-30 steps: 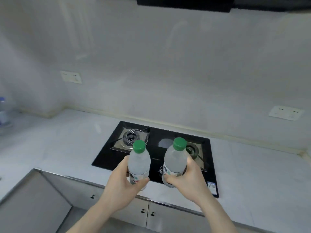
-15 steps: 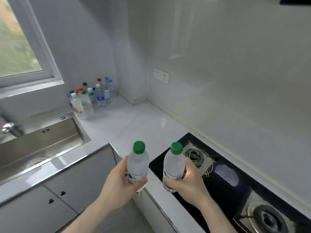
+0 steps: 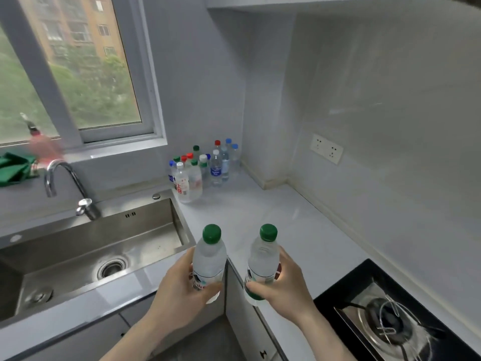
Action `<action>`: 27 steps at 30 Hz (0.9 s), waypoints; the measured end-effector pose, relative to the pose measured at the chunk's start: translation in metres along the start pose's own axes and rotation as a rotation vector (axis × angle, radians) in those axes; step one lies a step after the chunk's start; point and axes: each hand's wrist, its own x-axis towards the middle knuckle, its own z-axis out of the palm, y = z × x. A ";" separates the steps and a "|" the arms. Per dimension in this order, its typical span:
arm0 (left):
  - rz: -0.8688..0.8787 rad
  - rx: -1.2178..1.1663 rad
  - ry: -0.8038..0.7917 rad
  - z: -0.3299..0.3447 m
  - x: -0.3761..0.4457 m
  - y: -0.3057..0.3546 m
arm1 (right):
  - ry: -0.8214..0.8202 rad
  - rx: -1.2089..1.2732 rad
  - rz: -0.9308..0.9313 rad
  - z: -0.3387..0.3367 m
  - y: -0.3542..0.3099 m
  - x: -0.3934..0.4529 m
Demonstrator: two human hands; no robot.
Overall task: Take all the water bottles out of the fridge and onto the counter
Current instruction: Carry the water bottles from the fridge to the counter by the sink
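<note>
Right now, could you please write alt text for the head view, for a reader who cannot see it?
Two hands each hold an upright green-capped water bottle, the left hand one and the right hand the other, above a kitchen counter corner. A cluster of bottles stands in the far corner, beside a steel sink.

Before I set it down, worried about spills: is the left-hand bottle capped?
Capped: a green cap sits on the bottle held upright in the left hand.

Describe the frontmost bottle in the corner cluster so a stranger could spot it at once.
Find the steel sink under the window; on the counter past its right end a cluster of bottles fills the wall corner. The target bottle stands at the cluster's near-left edge, closest to the sink. It alone pairs a white cap with a red-printed label.
</note>
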 end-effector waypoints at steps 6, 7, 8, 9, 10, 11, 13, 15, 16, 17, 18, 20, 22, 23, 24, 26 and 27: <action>0.033 0.060 -0.041 -0.045 0.072 -0.040 | 0.035 0.016 0.045 0.050 -0.019 0.068; 0.026 0.068 -0.038 -0.048 0.083 -0.045 | 0.037 0.009 0.049 0.054 -0.020 0.077; 0.020 0.077 -0.040 -0.053 0.096 -0.052 | 0.037 0.003 0.056 0.061 -0.021 0.089; 0.011 0.082 -0.039 -0.054 0.104 -0.055 | 0.037 -0.008 0.058 0.063 -0.021 0.095; 0.006 0.074 -0.038 -0.056 0.115 -0.060 | 0.037 -0.010 0.061 0.067 -0.022 0.104; 0.002 0.070 -0.033 -0.057 0.128 -0.065 | 0.037 -0.012 0.064 0.070 -0.022 0.116; -0.002 0.083 -0.028 -0.056 0.148 -0.070 | 0.032 -0.014 0.069 0.073 -0.022 0.135; -0.018 0.095 -0.025 -0.053 0.170 -0.075 | 0.028 -0.016 0.077 0.074 -0.019 0.157; -0.031 0.096 -0.024 -0.050 0.183 -0.079 | 0.029 -0.013 0.084 0.075 -0.016 0.170; -0.046 0.102 -0.024 -0.048 0.194 -0.081 | 0.031 -0.013 0.088 0.076 -0.013 0.182; -0.055 0.105 -0.025 -0.044 0.207 -0.083 | 0.031 -0.010 0.090 0.077 -0.009 0.195; -0.075 0.108 -0.014 -0.037 0.232 -0.086 | 0.029 -0.002 0.098 0.078 -0.001 0.224; -0.097 0.106 -0.012 -0.030 0.258 -0.089 | 0.017 -0.003 0.110 0.078 0.009 0.252; -0.110 0.110 -0.017 -0.026 0.273 -0.090 | 0.010 -0.002 0.113 0.077 0.014 0.269; -0.116 0.121 -0.029 -0.024 0.284 -0.090 | 0.006 -0.002 0.118 0.077 0.018 0.281; -0.125 0.144 -0.047 -0.020 0.306 -0.093 | -0.009 -0.008 0.133 0.076 0.026 0.307; -0.125 0.160 -0.046 -0.019 0.316 -0.094 | -0.015 -0.014 0.133 0.076 0.030 0.320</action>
